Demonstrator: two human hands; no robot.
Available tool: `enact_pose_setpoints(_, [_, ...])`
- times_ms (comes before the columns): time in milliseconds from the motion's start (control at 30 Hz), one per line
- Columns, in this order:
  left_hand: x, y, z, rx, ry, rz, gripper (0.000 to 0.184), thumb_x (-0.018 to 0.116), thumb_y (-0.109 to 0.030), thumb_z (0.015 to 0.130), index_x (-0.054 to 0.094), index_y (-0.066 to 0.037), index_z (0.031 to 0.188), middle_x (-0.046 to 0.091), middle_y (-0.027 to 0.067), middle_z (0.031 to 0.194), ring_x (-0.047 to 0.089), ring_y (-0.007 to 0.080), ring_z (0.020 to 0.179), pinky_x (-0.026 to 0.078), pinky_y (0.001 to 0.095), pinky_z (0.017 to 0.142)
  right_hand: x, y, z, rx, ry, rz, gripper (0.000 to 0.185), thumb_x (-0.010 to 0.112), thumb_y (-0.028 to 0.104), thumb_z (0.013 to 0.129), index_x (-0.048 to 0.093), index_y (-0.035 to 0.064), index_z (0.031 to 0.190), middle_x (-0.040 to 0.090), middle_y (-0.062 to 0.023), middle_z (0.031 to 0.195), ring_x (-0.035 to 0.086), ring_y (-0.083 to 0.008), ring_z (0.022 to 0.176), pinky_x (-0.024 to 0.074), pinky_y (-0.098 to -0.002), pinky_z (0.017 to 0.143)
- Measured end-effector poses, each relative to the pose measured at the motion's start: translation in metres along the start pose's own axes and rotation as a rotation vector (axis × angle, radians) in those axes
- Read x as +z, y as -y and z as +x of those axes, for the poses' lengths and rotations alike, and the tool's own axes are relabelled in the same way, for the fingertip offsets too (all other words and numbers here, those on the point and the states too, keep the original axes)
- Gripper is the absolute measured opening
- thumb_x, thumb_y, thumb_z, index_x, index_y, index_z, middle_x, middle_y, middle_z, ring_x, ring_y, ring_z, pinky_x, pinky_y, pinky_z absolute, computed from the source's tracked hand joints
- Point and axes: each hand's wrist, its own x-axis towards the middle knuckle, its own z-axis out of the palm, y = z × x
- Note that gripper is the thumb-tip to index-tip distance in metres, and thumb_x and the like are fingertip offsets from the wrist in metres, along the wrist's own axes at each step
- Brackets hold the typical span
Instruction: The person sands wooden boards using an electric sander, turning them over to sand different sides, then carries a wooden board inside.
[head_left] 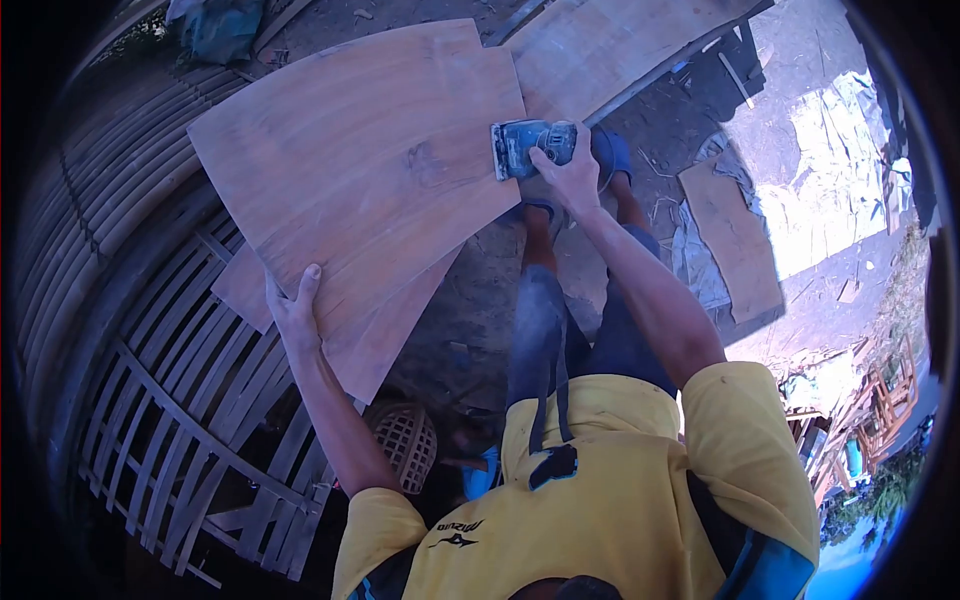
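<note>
My right hand [572, 182] is closed round the body of a blue, dusty electric sander [522, 147]. The sander's flat pad lies at the right edge of a wide wooden board [370, 130], partly over it. At the board's lower left edge, my left hand [294, 308] grips it with the thumb on top; the fingers are mostly hidden below. The board has a curved grain and a darker knot mark near its middle. Beneath it, another wooden board [375, 345] sticks out toward me.
A further long board [610, 50] lies at the upper right. Slatted wooden racks [190, 400] stand at the left, with a woven basket [405, 440] near my left elbow. Right of my legs, a wooden piece [735, 235] lies on the ground beside pale sheeting [835, 190].
</note>
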Motion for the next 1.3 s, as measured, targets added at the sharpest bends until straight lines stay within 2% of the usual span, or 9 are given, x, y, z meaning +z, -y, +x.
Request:
enact_pose_setpoints(267, [-0.003, 0.001, 0.002, -0.003, -0.012, 0.030, 0.069, 0.073, -0.029, 0.101, 0.047, 0.007, 0.154, 0.063, 0.0207, 0.141, 0.060, 0.0286, 0.131, 0.044, 0.0424, 0.116, 0.033, 0.097, -0.151, -0.386, 0.295, 0.077, 0.089, 0.089, 0.025, 0.079, 0.043, 0.0094, 0.153, 0.058, -0.0223, 0.129, 0.069, -0.0422, 0.105, 0.0611, -0.0472, 0.088])
enact_pose_setpoints(400, [-0.003, 0.002, 0.002, -0.014, -0.018, 0.042, 0.072, 0.074, -0.029, 0.101, 0.044, 0.006, 0.157, 0.063, 0.0213, 0.142, 0.060, 0.0291, 0.132, 0.044, 0.0412, 0.116, 0.028, 0.077, -0.163, -0.380, 0.362, 0.061, 0.086, 0.090, 0.021, 0.078, 0.045, 0.0060, 0.150, 0.060, -0.0213, 0.130, 0.067, -0.0409, 0.109, 0.0599, -0.0464, 0.091])
enact_pose_setpoints(467, [-0.005, 0.010, 0.007, -0.002, -0.012, 0.023, 0.072, 0.074, -0.029, 0.101, 0.044, 0.007, 0.156, 0.063, 0.0211, 0.141, 0.060, 0.0287, 0.131, 0.044, 0.0410, 0.116, 0.017, 0.035, -0.133, -0.338, 0.116, -0.010, 0.085, 0.090, 0.021, 0.079, 0.045, 0.0074, 0.150, 0.063, -0.0209, 0.126, 0.069, -0.0383, 0.108, 0.0595, -0.0451, 0.092])
enact_pose_setpoints(633, [-0.003, 0.012, 0.004, 0.025, -0.031, 0.005, 0.071, 0.074, -0.028, 0.101, 0.046, 0.007, 0.156, 0.065, 0.0204, 0.140, 0.061, 0.0276, 0.130, 0.044, 0.0404, 0.116, -0.016, -0.029, -0.070, 0.144, 0.088, 0.036, 0.080, 0.088, 0.026, 0.083, 0.046, 0.0086, 0.149, 0.070, -0.0207, 0.122, 0.073, -0.0347, 0.110, 0.0567, -0.0451, 0.099])
enact_pose_setpoints(867, [-0.001, 0.006, -0.003, 0.010, -0.046, 0.022, 0.067, 0.074, -0.027, 0.102, 0.049, 0.008, 0.153, 0.066, 0.0197, 0.139, 0.063, 0.0259, 0.127, 0.045, 0.0396, 0.114, -0.006, -0.028, -0.090, -0.190, 0.098, -0.064, 0.080, 0.087, 0.028, 0.086, 0.045, 0.0117, 0.151, 0.069, -0.0189, 0.124, 0.071, -0.0326, 0.113, 0.0553, -0.0442, 0.101])
enact_pose_setpoints(967, [0.002, 0.003, -0.003, 0.013, -0.054, 0.031, 0.066, 0.074, -0.027, 0.102, 0.049, 0.007, 0.153, 0.066, 0.0196, 0.138, 0.064, 0.0258, 0.126, 0.046, 0.0393, 0.113, -0.019, -0.032, -0.075, 0.111, 0.098, 0.031, 0.079, 0.088, 0.027, 0.085, 0.046, 0.0110, 0.150, 0.069, -0.0187, 0.124, 0.071, -0.0326, 0.113, 0.0554, -0.0441, 0.101])
enact_pose_setpoints(1067, [0.004, 0.002, -0.002, 0.020, -0.045, 0.025, 0.067, 0.074, -0.029, 0.102, 0.050, 0.007, 0.153, 0.066, 0.0196, 0.138, 0.064, 0.0257, 0.126, 0.046, 0.0392, 0.113, -0.019, -0.038, -0.074, -0.089, 0.134, -0.008, 0.081, 0.088, 0.028, 0.081, 0.047, 0.0084, 0.147, 0.068, -0.0203, 0.126, 0.070, -0.0370, 0.116, 0.0544, -0.0451, 0.103])
enact_pose_setpoints(1267, [0.007, -0.003, -0.007, 0.017, -0.061, 0.032, 0.062, 0.071, -0.033, 0.104, 0.053, 0.004, 0.150, 0.066, 0.0172, 0.139, 0.063, 0.0240, 0.127, 0.045, 0.0389, 0.113, -0.007, -0.009, -0.092, 0.112, 0.084, 0.069, 0.078, 0.088, 0.028, 0.082, 0.047, 0.0080, 0.146, 0.068, -0.0218, 0.123, 0.071, -0.0374, 0.114, 0.0552, -0.0454, 0.101])
enact_pose_setpoints(1300, [0.009, -0.005, -0.009, 0.007, -0.062, -0.003, 0.059, 0.069, -0.036, 0.106, 0.057, 0.003, 0.147, 0.067, 0.0155, 0.138, 0.062, 0.0232, 0.126, 0.044, 0.0385, 0.113, -0.001, -0.002, -0.100, 0.021, 0.097, 0.072, 0.080, 0.088, 0.026, 0.082, 0.045, 0.0067, 0.147, 0.066, -0.0232, 0.126, 0.069, -0.0393, 0.114, 0.0556, -0.0466, 0.100])
